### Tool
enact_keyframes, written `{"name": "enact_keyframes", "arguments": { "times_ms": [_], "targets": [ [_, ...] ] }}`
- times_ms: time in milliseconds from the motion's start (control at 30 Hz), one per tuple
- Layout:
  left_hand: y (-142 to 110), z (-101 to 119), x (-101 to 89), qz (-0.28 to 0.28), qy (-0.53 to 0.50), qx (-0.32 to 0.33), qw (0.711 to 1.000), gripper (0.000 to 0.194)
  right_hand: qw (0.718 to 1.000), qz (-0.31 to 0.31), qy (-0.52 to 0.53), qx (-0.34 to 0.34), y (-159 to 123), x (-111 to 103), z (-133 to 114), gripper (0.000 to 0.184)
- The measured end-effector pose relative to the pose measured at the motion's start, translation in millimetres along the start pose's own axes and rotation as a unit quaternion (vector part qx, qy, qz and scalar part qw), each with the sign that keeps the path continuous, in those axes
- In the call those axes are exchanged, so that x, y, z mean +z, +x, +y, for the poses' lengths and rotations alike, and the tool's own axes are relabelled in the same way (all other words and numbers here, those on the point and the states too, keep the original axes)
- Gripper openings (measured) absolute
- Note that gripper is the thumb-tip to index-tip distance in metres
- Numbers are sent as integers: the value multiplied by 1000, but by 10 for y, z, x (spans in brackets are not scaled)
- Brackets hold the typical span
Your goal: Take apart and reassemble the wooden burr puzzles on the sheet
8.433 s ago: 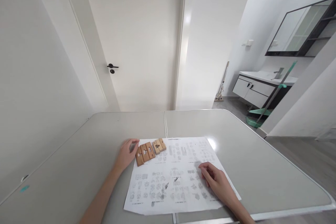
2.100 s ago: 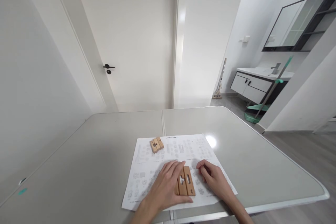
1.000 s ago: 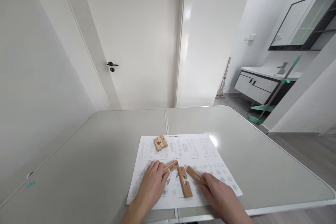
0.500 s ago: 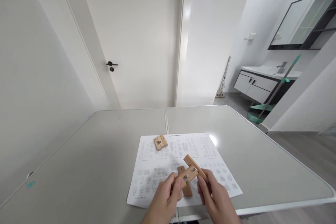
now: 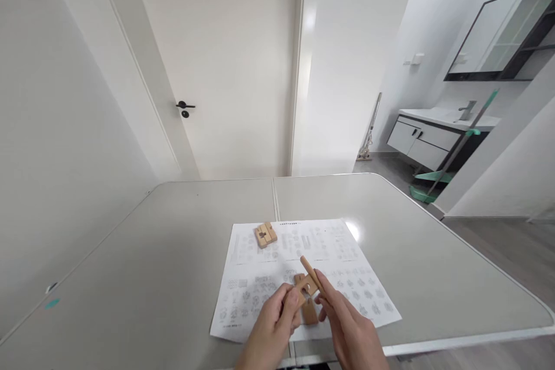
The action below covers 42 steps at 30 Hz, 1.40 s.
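My left hand (image 5: 278, 315) is closed on a notched wooden puzzle piece (image 5: 311, 284), which has a rounded cut-out near its middle. In my right hand (image 5: 342, 312) is a second wooden puzzle piece (image 5: 309, 269), a narrow stick held at a slant against the far end of the first. Under the hands, on the printed sheet (image 5: 247, 269), lie a wooden piece (image 5: 310, 313) and part of another, partly hidden by the left hand's piece. Farther back on the sheet rests a small group of wooden pieces (image 5: 265, 235) side by side with a dark cross-shaped opening.
The sheet lies over the seam of a grey folding table (image 5: 173, 254) with a pale rim. Beyond the table stands a white door (image 5: 229, 69) with a black handle. To the right are a washbasin cabinet (image 5: 422, 140), a mop and a green broom with dustpan (image 5: 422, 193).
My right hand has turned its piece so its narrow edge shows, and has shifted slightly left and up. The left hand's piece has tilted, hiding its mark; the left hand barely moves.
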<state>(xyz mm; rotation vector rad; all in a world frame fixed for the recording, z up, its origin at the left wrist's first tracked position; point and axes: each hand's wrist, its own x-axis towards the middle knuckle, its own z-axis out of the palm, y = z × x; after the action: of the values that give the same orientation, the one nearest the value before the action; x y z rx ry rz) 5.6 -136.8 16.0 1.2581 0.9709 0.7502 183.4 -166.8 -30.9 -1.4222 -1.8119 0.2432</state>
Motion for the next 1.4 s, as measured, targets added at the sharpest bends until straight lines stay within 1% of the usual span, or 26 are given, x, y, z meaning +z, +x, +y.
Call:
{"name": "enact_keyframes", "arguments": {
  "times_ms": [133,200,300,367,433,533,633,733,800,900,967,1033,1100,1300,1400],
  "targets": [
    [6,-35,-29,15,6,-8,1000,50,999,2,-21,-32,4,-27,-5,63],
    [9,-36,-35,19,9,-17,1000,51,999,2,-24,-39,-1,-22,-1,63],
    [6,-17,-31,6,-7,-28,1000,50,999,0,-9,-48,5,-30,-1,60],
    [-1,-3,-21,-5,-23,-33,999,50,999,-5,13,-44,17,-59,-10,59],
    [-10,6,-10,-3,-30,-40,999,51,999,-10,34,-34,27,-100,-25,57],
    [-22,13,-1,8,-16,-48,999,51,998,-26,54,-25,25,-152,-47,55],
    [-27,18,9,1,-4,-46,999,51,996,-37,76,-25,6,-161,-64,53],
    [-29,31,40,2,-12,-53,999,52,997,-19,78,-20,-14,-125,-70,51],
    [-31,44,63,-3,-48,-74,996,53,997,3,71,-8,-18,-102,-68,49],
    [-28,61,85,-16,-107,-94,990,61,997,24,72,11,-1,-107,-62,49],
    [-19,65,89,-27,-108,-78,991,60,997,21,74,7,21,-139,-61,48],
    [-7,67,88,-40,-90,-55,994,53,997,10,77,-8,45,-180,-61,47],
    [4,72,87,-41,-77,-46,995,49,997,-1,80,-23,62,-212,-59,48],
    [34,123,109,-31,-44,-33,998,55,994,-33,77,-70,57,-195,-66,52],
    [51,130,131,-25,-40,-17,999,56,995,-23,71,-73,42,-157,-82,51]
  ]
}}
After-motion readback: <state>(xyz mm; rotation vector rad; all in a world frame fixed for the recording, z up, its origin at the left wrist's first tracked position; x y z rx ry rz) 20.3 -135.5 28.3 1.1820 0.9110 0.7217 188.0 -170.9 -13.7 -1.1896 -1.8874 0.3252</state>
